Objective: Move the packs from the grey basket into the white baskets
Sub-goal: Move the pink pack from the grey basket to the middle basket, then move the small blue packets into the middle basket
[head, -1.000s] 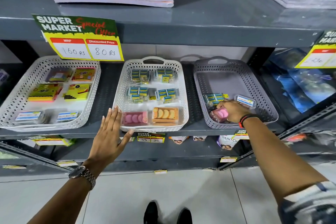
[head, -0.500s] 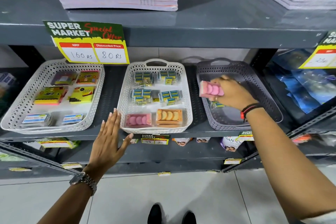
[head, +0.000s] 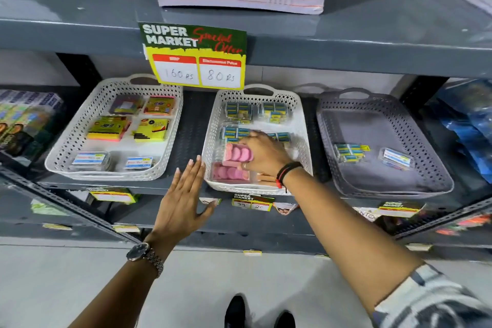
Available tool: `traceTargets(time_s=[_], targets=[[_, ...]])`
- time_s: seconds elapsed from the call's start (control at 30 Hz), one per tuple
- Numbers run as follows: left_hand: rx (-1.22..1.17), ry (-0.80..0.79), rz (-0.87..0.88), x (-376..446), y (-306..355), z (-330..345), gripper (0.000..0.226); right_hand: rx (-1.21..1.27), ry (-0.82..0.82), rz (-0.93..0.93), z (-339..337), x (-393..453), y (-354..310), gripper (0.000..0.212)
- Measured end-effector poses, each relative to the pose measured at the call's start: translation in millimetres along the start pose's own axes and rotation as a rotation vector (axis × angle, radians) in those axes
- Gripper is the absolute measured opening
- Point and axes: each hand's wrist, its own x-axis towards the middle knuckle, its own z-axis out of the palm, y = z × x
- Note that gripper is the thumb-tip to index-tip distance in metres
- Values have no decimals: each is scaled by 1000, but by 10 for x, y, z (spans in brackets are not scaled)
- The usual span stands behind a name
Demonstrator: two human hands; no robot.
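Pink pack [head: 237, 154] gripped in right hand [head: 262, 153].

Three baskets sit in a row on the shelf: two white, the left white basket [head: 80, 138] and the middle white basket [head: 302, 141], and one grey basket [head: 415, 141] out at three o'clock.

The left white one holds six packs, laid two by two in three rows.

The middle one shows four blue-and-yellow packs [head: 238, 112], two pink packs, one flat at its six o'clock [head: 230, 174] and one pink pack [head: 237, 154] gripped in the right hand [head: 263, 153], plus an orange pack [head: 266, 177] mostly hidden under the wrist.

The grey one holds two packs: a blue-and-yellow one [head: 350, 152] and a clear-cased one [head: 396, 158].

Two hands are in sight; the left hand [head: 183, 197] lies flat and spread.
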Motion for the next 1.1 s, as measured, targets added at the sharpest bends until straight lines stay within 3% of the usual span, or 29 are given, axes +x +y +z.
traceTargets(time_s=[0.33,0.6,0.87,1.1], targets=[[-32,30,-23,-2,100,-1,94,-58,-6,-48,419,135,-143,44],[15,1,-35,5,125,-38,92,33,-9,-20,217,28,14,55],[-32,-2,-77,10,209,-13,89,118,325,238,-315,-470,1088,26],[13,19,-80,20,207,-9,87,107,315,502,-422,-969,2135,36]])
